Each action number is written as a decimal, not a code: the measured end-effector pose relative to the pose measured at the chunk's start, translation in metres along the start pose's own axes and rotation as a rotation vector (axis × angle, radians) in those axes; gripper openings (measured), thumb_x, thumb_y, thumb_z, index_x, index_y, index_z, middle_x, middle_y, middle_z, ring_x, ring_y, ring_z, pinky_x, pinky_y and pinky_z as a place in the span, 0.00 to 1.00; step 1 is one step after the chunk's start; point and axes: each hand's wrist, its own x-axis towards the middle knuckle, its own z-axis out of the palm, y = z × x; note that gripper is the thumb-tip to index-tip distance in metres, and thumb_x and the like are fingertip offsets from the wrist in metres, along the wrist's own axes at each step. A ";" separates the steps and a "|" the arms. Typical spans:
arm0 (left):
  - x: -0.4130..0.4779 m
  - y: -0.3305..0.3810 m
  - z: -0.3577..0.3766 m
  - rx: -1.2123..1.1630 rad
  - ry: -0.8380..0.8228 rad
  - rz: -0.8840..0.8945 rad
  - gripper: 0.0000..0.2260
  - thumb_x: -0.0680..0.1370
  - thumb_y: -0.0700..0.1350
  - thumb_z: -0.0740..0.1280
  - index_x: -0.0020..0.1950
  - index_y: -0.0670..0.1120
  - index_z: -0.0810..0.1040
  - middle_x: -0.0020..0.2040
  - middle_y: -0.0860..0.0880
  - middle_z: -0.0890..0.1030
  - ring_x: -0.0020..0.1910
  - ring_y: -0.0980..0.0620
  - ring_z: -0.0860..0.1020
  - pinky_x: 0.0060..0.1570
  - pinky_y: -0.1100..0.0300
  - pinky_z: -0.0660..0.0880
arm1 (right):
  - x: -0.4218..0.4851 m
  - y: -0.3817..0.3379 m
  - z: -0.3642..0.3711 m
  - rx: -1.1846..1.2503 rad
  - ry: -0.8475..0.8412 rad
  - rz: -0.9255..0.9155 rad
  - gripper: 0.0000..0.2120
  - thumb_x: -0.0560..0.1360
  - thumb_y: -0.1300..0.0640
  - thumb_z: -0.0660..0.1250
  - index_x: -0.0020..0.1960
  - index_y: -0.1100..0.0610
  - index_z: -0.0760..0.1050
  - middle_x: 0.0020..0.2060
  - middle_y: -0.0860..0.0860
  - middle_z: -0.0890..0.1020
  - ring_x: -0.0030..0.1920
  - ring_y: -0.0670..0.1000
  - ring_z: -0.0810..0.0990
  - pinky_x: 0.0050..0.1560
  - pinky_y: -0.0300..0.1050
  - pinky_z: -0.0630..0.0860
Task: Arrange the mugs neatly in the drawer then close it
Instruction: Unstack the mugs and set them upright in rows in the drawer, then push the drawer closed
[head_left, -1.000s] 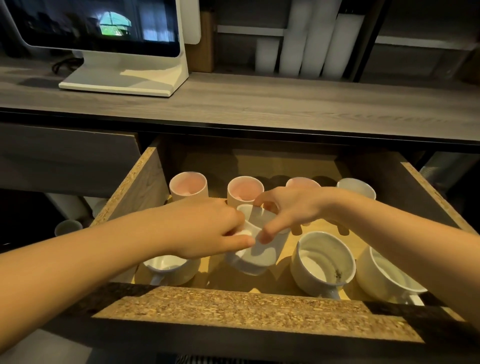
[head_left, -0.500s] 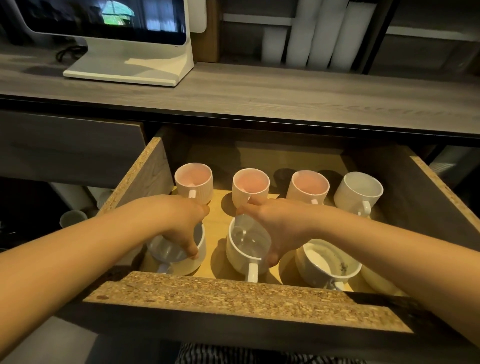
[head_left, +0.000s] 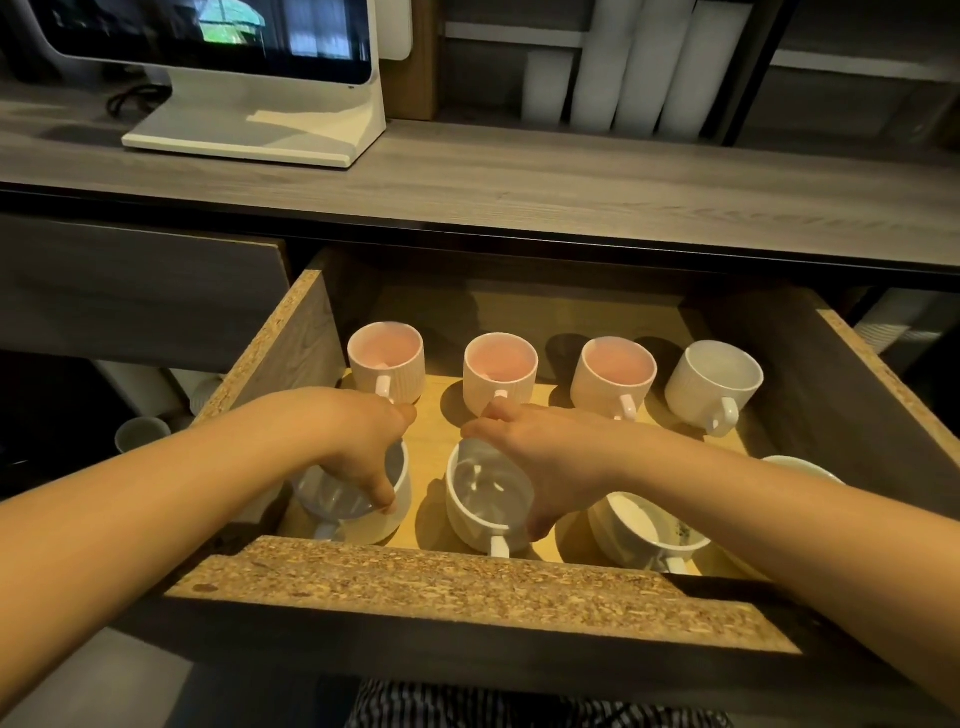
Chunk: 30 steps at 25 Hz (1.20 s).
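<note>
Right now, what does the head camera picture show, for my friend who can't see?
Two hands, left hand and right hand, each grip a white mug in an open wooden drawer. Four more mugs stand behind.

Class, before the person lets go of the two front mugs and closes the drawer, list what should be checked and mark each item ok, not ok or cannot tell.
1. Back row of four mugs upright, handles forward: ok.
2. Left hand clear of front-left mug: not ok, fingers on its rim.
3. Right hand clear of second front mug: not ok.
4. Speckled mug clean: not ok.
5. Front-right mug aligned: cannot tell, arm hides it.
6. Drawer closed: not ok.
</note>
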 end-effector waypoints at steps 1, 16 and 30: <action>-0.001 0.000 0.000 0.001 0.001 0.002 0.35 0.71 0.54 0.72 0.73 0.49 0.59 0.71 0.47 0.69 0.66 0.46 0.71 0.62 0.54 0.73 | 0.000 0.000 0.001 0.001 -0.005 0.001 0.43 0.66 0.47 0.76 0.73 0.51 0.57 0.68 0.52 0.67 0.65 0.52 0.70 0.59 0.45 0.76; -0.087 0.063 0.006 -0.152 0.552 0.309 0.15 0.81 0.53 0.53 0.64 0.55 0.72 0.61 0.55 0.77 0.53 0.58 0.77 0.49 0.68 0.71 | -0.088 -0.022 -0.015 0.255 0.210 0.274 0.15 0.79 0.51 0.59 0.63 0.50 0.74 0.58 0.47 0.81 0.52 0.47 0.80 0.50 0.37 0.77; -0.092 0.113 0.055 -0.037 0.996 0.181 0.21 0.79 0.57 0.45 0.52 0.49 0.75 0.44 0.50 0.81 0.39 0.53 0.79 0.34 0.62 0.67 | -0.146 -0.053 0.030 -0.031 0.636 0.473 0.26 0.78 0.42 0.45 0.42 0.52 0.78 0.37 0.48 0.82 0.33 0.46 0.76 0.28 0.36 0.67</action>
